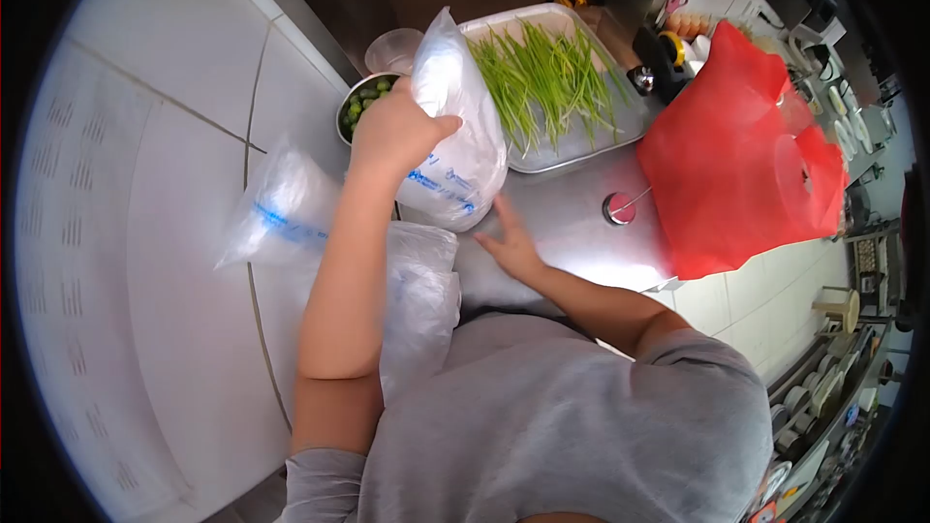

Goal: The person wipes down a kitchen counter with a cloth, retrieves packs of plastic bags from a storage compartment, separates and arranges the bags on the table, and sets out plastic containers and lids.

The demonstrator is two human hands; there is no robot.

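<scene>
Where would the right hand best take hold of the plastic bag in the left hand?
Probably cup the plastic bag at its rounded lower end, from the right: it bulges there, the open right hand is close, and the left hand holds its left side.

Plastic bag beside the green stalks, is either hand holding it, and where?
The left hand holds the plastic bag by its left side; whether the right hand touches it is unclear.

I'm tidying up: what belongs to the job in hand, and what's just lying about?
Seemingly in use:
translucent white plastic bag with blue print, in the left hand; right hand nearby

Apparently just lying about:
slender green stalks on a shallow rectangular tray
round bowl of small green produce
large red plastic bag
</scene>
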